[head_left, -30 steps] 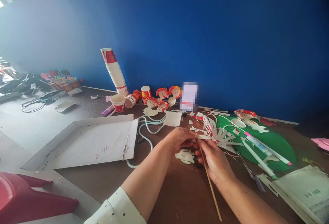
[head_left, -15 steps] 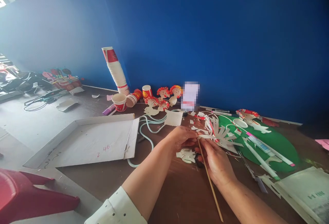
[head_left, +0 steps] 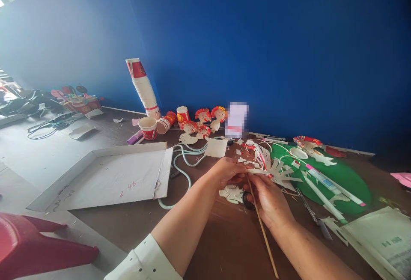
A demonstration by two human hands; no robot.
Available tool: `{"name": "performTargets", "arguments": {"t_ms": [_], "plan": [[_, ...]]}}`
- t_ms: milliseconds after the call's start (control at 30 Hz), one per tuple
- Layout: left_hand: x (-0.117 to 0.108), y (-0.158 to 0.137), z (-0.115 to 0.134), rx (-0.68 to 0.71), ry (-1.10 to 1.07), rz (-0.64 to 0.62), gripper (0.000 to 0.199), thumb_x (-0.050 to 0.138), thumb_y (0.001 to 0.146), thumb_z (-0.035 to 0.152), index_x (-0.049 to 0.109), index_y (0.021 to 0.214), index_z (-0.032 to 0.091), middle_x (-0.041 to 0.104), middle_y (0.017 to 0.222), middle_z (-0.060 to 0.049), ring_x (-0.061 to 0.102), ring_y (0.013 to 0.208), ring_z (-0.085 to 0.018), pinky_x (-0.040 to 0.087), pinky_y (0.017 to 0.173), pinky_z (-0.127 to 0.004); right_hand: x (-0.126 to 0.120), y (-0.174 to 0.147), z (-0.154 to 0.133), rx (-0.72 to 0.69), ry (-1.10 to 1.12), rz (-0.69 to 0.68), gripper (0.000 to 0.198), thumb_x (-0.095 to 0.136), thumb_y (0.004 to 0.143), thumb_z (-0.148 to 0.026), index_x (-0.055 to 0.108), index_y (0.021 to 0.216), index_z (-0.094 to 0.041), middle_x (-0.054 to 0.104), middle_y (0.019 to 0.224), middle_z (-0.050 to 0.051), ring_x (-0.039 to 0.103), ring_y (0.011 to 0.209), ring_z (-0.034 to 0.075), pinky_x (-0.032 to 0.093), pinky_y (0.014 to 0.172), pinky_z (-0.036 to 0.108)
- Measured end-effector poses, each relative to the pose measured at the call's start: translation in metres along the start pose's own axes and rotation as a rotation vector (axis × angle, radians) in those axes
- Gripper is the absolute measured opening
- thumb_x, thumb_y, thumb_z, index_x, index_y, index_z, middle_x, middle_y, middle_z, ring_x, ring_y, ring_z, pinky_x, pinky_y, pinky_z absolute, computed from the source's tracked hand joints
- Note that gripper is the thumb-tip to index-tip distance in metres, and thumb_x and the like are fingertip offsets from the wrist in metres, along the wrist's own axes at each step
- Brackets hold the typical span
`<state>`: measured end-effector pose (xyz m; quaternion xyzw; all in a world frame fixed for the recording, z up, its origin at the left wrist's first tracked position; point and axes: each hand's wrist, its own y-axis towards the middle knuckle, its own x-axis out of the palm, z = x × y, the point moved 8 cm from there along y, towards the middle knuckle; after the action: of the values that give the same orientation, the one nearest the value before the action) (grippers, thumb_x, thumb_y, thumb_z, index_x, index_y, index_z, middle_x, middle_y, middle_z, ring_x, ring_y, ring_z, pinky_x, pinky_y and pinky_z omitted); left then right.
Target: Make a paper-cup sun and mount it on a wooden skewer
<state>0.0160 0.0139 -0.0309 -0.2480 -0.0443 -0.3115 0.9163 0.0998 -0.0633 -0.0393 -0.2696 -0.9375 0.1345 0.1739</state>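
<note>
My left hand (head_left: 229,171) is closed in a pinch at the tip of a white strip of a fringed paper cup (head_left: 284,172). The cup is cut into many strips that fan out to the right. My right hand (head_left: 266,196) is closed around a thin wooden stick (head_left: 263,230), its fingers meeting the left fingertips close to the same strip. The stick slants down toward the table's near edge. Under the hands lies a white paper figure cutout (head_left: 231,194), next to a black round object (head_left: 248,201) partly hidden by my right hand.
A white box lid (head_left: 112,173) lies left, beside pale cables (head_left: 183,164). Behind stand stacked paper cups (head_left: 146,93) and red-haired paper figures (head_left: 203,116) against the blue wall. Markers (head_left: 335,184) rest on a green sheet (head_left: 356,186) at right. A red stool (head_left: 35,245) stands lower left.
Both hands keep the same hold on the strip and stick. The whole view has shifted very slightly.
</note>
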Motion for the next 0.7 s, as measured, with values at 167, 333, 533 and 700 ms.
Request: {"name": "performTargets", "arguments": {"t_ms": [167, 333, 533, 700], "plan": [[0.0022, 0.0004, 0.0018, 0.030, -0.053, -0.037, 0.008, 0.068, 0.068, 0.015, 0.066, 0.074, 0.011, 0.050, 0.055, 0.004, 0.044, 0.049, -0.004, 0.041, 0.051, -0.017, 0.0009, -0.0026, -0.0024, -0.004, 0.022, 0.000, 0.018, 0.072, 0.064, -0.033, 0.066, 0.073, -0.020, 0.064, 0.061, -0.002, 0.056, 0.052, 0.012, 0.036, 0.036, 0.018], [0.0024, -0.0039, 0.0040, 0.003, -0.049, -0.018, 0.013, 0.070, 0.068, 0.017, 0.066, 0.078, 0.010, 0.047, 0.052, 0.005, 0.041, 0.047, -0.003, 0.039, 0.050, -0.017, -0.0005, -0.0022, -0.0008, 0.011, 0.012, 0.009, 0.014, 0.071, 0.065, -0.034, 0.065, 0.071, -0.023, 0.066, 0.061, -0.002, 0.057, 0.052, 0.014, 0.035, 0.036, 0.021], [0.0030, -0.0065, 0.0063, 0.014, -0.052, -0.007, 0.010, 0.067, 0.069, 0.013, 0.067, 0.078, 0.009, 0.048, 0.051, 0.005, 0.040, 0.045, -0.003, 0.037, 0.047, -0.017, -0.0006, -0.0004, -0.0009, -0.018, -0.034, 0.001, 0.016, 0.070, 0.066, -0.033, 0.065, 0.074, -0.022, 0.069, 0.064, 0.001, 0.061, 0.055, 0.017, 0.036, 0.037, 0.022], [0.0027, -0.0046, 0.0050, 0.030, -0.048, -0.017, 0.010, 0.070, 0.067, 0.016, 0.064, 0.073, 0.011, 0.048, 0.052, 0.005, 0.041, 0.045, -0.004, 0.039, 0.048, -0.017, 0.0003, -0.0017, 0.0002, -0.010, -0.051, -0.013, 0.015, 0.069, 0.067, -0.037, 0.066, 0.073, -0.024, 0.069, 0.063, 0.002, 0.058, 0.048, 0.016, 0.036, 0.037, 0.024]]}}
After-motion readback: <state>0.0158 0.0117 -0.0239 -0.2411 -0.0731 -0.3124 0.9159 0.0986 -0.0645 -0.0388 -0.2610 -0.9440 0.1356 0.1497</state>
